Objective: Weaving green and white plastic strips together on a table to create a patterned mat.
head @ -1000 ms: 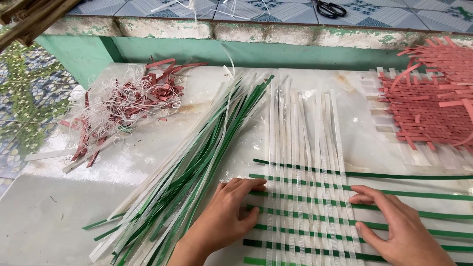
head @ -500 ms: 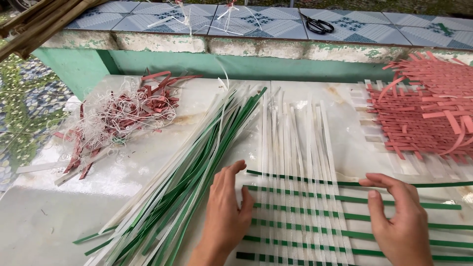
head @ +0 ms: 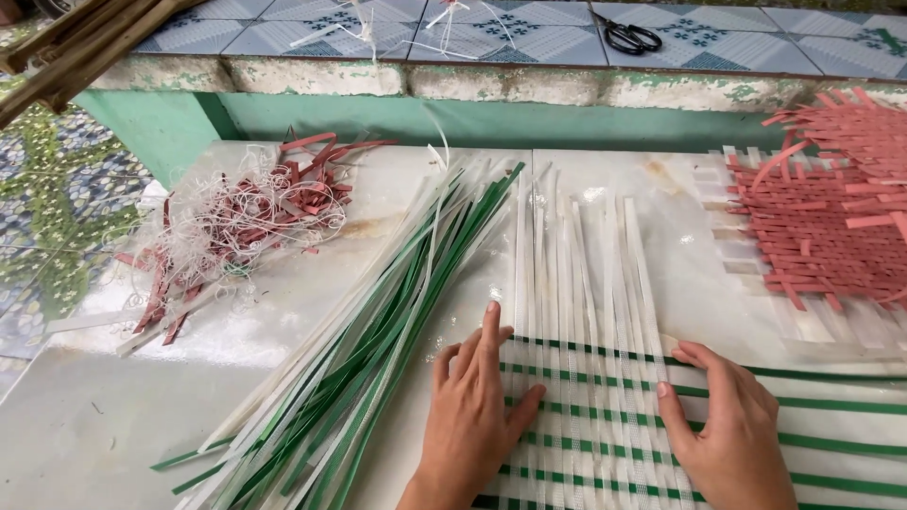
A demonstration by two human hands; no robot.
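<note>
Both hands lie flat on a half-woven mat (head: 605, 416) of white and green strips, which sits at the near edge of the pale surface (head: 283, 312). The left hand (head: 472, 416) rests palm down on the mat's left border, fingers spread and pointing away, gripping nothing. The right hand (head: 727, 434) presses on the right side of the weave, its fingers open and slightly curled over the green cross strips, also holding nothing. The white upright strips (head: 576, 246) run away from the hands, loose and unwoven at their far ends.

Just left of the left hand, a loose bundle of green and white strips (head: 378, 340) lies slantwise across the surface, touching the mat's edge or very near it; the overlap is hard to judge. Farther left sits a tangle of red offcuts and curly white shavings (head: 236, 227). At the right edge lies a red and white woven piece (head: 831, 217), well apart from the hands. Black scissors (head: 631, 36) rest on the tiled ledge (head: 529, 42) behind.
</note>
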